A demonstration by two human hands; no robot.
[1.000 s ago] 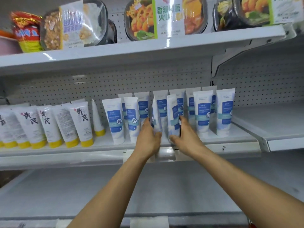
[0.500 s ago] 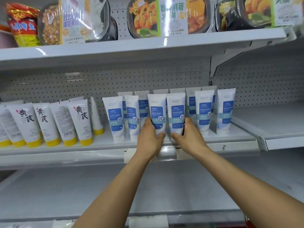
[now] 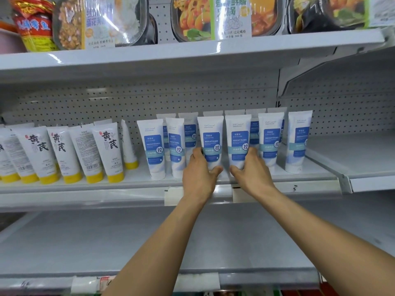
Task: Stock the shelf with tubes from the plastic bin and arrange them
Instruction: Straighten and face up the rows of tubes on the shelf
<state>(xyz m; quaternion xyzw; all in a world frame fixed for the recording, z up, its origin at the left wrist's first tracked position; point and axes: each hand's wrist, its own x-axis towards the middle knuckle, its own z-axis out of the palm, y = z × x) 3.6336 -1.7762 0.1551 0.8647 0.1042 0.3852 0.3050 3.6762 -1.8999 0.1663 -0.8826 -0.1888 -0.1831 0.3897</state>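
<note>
White tubes with blue labels point(image 3: 271, 139) stand cap-down in two rows on the middle shelf point(image 3: 85, 185), in front of its pegboard back point(image 3: 128, 97). Both hands reach to the front row. The left hand point(image 3: 198, 174) grips the lower part of one front tube point(image 3: 210, 142), with the fingers at its left edge and the thumb curled across its base. The right hand point(image 3: 250, 171) grips the neighbouring tube point(image 3: 238, 144) in a mirrored hold. These two tubes stand upright, just beside each other, labels facing out. Further left on the same shelf, white tubes with yellow caps point(image 3: 109, 150) lean in a row. Packed meal trays point(image 3: 213, 18) sit on the upper shelf point(image 3: 149, 58).
</note>
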